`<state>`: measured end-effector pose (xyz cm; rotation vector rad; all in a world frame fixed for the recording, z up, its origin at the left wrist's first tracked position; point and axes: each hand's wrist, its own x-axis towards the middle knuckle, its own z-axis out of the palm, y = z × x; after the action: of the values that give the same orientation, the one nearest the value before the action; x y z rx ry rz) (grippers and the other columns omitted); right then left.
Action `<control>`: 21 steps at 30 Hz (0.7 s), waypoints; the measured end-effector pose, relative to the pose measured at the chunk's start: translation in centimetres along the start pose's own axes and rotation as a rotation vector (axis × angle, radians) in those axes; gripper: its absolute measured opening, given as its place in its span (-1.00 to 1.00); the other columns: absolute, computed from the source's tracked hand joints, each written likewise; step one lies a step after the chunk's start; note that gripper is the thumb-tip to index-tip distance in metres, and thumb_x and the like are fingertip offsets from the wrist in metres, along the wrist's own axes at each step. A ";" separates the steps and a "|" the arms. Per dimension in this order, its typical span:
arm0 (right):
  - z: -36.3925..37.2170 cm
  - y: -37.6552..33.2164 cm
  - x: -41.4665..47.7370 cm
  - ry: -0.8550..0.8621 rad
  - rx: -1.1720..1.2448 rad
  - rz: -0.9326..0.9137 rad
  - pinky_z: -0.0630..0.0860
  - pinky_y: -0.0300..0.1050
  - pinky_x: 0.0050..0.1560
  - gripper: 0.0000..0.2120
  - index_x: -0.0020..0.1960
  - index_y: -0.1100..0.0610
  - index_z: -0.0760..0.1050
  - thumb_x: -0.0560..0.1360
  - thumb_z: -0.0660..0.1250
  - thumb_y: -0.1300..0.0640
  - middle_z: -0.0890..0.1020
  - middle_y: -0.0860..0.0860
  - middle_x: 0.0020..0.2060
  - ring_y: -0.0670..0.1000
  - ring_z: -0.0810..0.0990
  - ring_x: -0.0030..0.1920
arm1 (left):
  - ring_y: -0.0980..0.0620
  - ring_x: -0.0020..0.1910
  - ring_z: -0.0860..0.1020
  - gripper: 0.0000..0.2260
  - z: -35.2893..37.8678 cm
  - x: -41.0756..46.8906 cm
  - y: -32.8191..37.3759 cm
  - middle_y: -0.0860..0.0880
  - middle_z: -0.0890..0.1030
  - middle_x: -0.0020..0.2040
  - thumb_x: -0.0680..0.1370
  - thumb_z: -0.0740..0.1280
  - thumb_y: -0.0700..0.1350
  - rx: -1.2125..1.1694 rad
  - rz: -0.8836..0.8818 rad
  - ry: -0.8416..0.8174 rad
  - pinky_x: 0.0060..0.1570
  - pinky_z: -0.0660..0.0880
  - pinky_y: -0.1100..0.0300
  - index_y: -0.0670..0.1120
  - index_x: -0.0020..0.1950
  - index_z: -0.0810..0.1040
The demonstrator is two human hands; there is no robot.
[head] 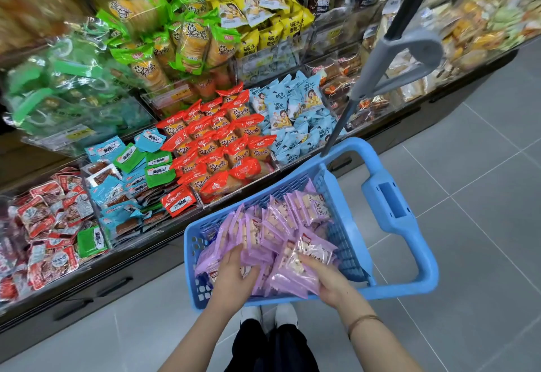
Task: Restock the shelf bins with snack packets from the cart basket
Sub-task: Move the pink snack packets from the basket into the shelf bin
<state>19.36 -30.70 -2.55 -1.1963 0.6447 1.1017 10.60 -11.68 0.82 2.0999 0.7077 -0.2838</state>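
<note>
Both hands are down inside the blue cart basket, which stands on the grey tiled floor just in front of the shelf. The basket holds a heap of purple snack packets, some standing on edge toward the far wall and others lying loose nearer the person. The left hand lies back-up on the left side of the heap, its fingertips pushed in among the packets and hidden, so I cannot tell whether it has closed on anything. The right hand comes in from the right, its fingers against a bundle of packets that sits between the two hands, with a clear-fronted packet just above the fingertips; the thumb is out of sight and I cannot tell whether this hand grips or only presses. A thin bracelet sits on the right wrist. The cart's grey handle rises on a dark pole behind the basket. In the shelf bins beyond lie red packets nearest the basket, pale blue packets beside them, green packets above and yellow packets higher still.
</note>
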 end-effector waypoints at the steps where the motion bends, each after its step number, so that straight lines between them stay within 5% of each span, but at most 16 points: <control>1: 0.3 0.4 -0.9 -0.023 -0.048 -0.014 0.25 0.08 0.43 -0.47 0.06 0.06 0.57 0.14 0.57 -0.09 0.49 0.06 0.31 0.05 0.42 0.30 | -0.06 0.38 0.37 -0.53 0.0 -0.5 0.8 -0.02 0.42 0.38 0.53 0.37 0.03 -0.079 -0.010 -0.015 0.25 0.40 0.11 -0.02 0.40 0.36; 4: 1.9 1.3 -3.0 -0.030 -0.262 -0.048 0.19 0.09 0.42 -0.29 0.27 -0.03 0.44 0.24 0.39 -0.37 0.37 0.03 0.41 0.04 0.34 0.36 | -0.05 0.41 0.33 -0.12 0.6 -1.1 2.9 -0.01 0.31 0.48 0.36 0.33 0.39 -0.299 -0.223 -0.262 0.29 0.32 0.10 -0.03 0.52 0.17; 7: 3.6 1.9 -2.9 -0.005 -0.425 -0.066 0.10 0.08 0.45 -0.26 0.53 -0.09 0.06 0.46 -0.06 -0.44 0.08 -0.07 0.53 0.03 0.10 0.51 | -0.07 0.53 0.11 0.08 1.2 -1.2 2.6 0.00 0.02 0.58 0.29 0.33 0.45 -0.436 -0.348 -0.355 0.45 0.17 -0.08 -0.02 0.58 -0.11; 11: 3.4 1.3 -1.6 0.093 -0.433 -0.081 0.25 0.04 0.39 -0.37 0.43 0.07 0.31 0.56 -0.09 -0.30 0.45 0.03 0.30 0.06 0.41 0.32 | -0.03 0.49 0.20 -0.14 0.4 -1.8 0.2 -0.02 0.13 0.56 0.44 0.36 0.19 -0.641 -0.388 -0.201 0.43 0.17 -0.03 -0.06 0.57 -0.03; 16: 0.2 0.7 2.4 0.323 -0.656 -0.037 0.41 -0.16 -0.11 -0.59 0.35 0.38 0.34 0.56 0.20 0.19 0.58 0.23 0.02 0.11 0.55 -0.06 | -0.14 0.20 0.56 -0.50 -1.7 -3.2 -2.9 -0.14 0.59 0.23 0.53 0.35 -0.04 -0.895 -0.495 -0.057 0.32 0.40 -0.10 -0.14 0.43 0.34; 21: 1.6 0.8 5.8 0.321 -0.702 0.103 0.44 -0.08 0.14 -0.52 0.40 0.36 0.24 0.57 0.23 0.15 0.50 0.23 0.26 0.16 0.49 0.24 | -0.13 -0.09 0.68 -0.74 -2.6 -4.9 -4.8 -0.20 0.68 0.01 0.57 0.26 -0.18 -1.035 -0.552 0.083 -0.17 0.60 0.07 -0.20 0.25 0.47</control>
<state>20.56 -27.37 -7.44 -1.9892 0.5792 1.2827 3.62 -9.25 1.29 0.9215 1.1639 -0.0812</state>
